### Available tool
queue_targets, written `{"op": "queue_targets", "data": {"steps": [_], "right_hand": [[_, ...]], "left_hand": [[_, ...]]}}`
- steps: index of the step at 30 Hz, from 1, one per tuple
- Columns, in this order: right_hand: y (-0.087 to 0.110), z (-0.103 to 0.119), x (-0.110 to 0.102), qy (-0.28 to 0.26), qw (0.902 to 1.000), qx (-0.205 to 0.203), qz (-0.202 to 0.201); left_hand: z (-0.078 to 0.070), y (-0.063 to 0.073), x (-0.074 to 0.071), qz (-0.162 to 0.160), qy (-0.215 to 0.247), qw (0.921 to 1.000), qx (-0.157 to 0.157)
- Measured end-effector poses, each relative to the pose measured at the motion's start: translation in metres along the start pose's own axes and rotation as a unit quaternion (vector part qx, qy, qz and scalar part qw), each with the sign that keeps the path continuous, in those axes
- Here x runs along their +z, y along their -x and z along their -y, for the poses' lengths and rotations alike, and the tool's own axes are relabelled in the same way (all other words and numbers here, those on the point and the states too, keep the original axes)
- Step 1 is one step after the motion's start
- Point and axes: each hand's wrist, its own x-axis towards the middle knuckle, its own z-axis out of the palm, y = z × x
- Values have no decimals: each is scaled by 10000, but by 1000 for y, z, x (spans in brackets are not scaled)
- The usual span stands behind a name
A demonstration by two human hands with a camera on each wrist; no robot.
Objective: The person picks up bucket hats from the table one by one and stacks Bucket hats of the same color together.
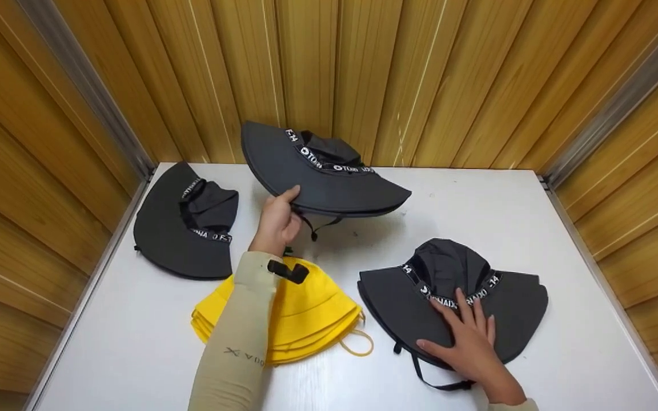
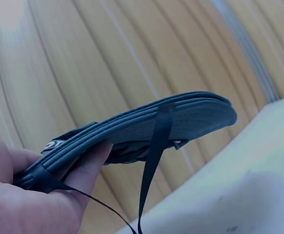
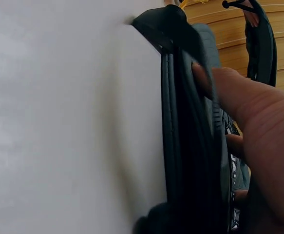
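My left hand (image 1: 276, 224) grips the near brim edge of a dark grey sun hat (image 1: 329, 191), thumb on top and fingers beneath. The hat is lifted off the table toward the back, folded brim tilted, chin strap (image 2: 154, 146) dangling below. At the right, my right hand (image 1: 472, 342) rests with spread fingers on the brim of a second dark grey sun hat (image 1: 517, 319) lying on the table. In the right wrist view, its thumb (image 3: 239, 92) lies against the layered brim. The fingertips touch near the lettered band.
A third dark grey sun hat (image 1: 160, 234) lies folded at the left of the white table (image 1: 106, 348). Yellow folded hats (image 1: 312, 308) lie partly under my left forearm, with a yellow cord loop. Wood-patterned walls (image 1: 363, 68) enclose the back and sides.
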Motion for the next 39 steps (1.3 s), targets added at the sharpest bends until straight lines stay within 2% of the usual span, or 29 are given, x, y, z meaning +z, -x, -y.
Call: {"op": "queue_targets", "data": {"steps": [4, 7, 10, 12, 13, 14, 15, 16, 17, 19, 21, 22, 23, 24, 25, 26, 27, 29, 30, 34, 39], "right_hand": [[-1, 6, -10, -28, 9998, 160, 85], [-2, 15, -21, -403, 9986, 312, 101], [-4, 27, -33, -1296, 9909, 350, 32], [-4, 38, -40, -2281, 9732, 291, -11], [-4, 43, -42, -2855, 9581, 240, -15], [-5, 48, -43, -3485, 9372, 138, -23], [-5, 53, -45, -4129, 9108, -4, -16], [-5, 56, -46, -4802, 8770, -168, 2], [-5, 59, -46, -5447, 8379, -336, 36], [-8, 63, -46, -6625, 7456, -694, 186], [-12, 65, -46, -7508, 6532, -909, 368], [-15, 66, -45, -7849, 6114, -911, 430], [-17, 67, -44, -8116, 5759, -860, 470], [-19, 68, -43, -8317, 5476, -777, 483], [-21, 68, -42, -8470, 5251, -683, 463], [-22, 69, -42, -8590, 5069, -587, 420], [-22, 69, -41, -8677, 4933, -496, 356], [-21, 69, -41, -8786, 4754, -396, 213], [-21, 69, -41, -8815, 4702, -402, 150], [-19, 67, -44, -8858, 4597, -643, -15], [-18, 60, -53, -8830, 4539, -1199, 42]], "left_hand": [[9, 24, 13, 320, 57, 9995, 14], [19, 42, 18, 547, 13, 9985, -44], [31, 60, 21, 761, 74, 9970, -80], [41, 71, 21, 870, 107, 9961, -98], [46, 76, 21, 900, 125, 9958, -137], [51, 82, 21, 921, 132, 9955, -182], [55, 87, 21, 979, 118, 9949, -218], [60, 92, 20, 1006, 88, 9945, -285], [65, 97, 20, 1023, 42, 9941, -361], [73, 107, 18, 1070, -40, 9930, -490], [80, 115, 15, 1145, -162, 9919, -526], [84, 119, 13, 1136, -214, 9918, -542], [88, 122, 12, 1140, -244, 9917, -540], [92, 124, 10, 1168, -278, 9913, -534], [96, 126, 8, 1182, -339, 9910, -528], [100, 128, 7, 1182, -394, 9908, -529], [104, 129, 5, 1202, -456, 9903, -530], [111, 130, 2, 1225, -543, 9894, -562], [114, 131, 1, 1258, -585, 9887, -561], [116, 131, 0, 1350, -699, 9868, -563], [102, 125, 0, 1599, -874, 9821, -466]]}}
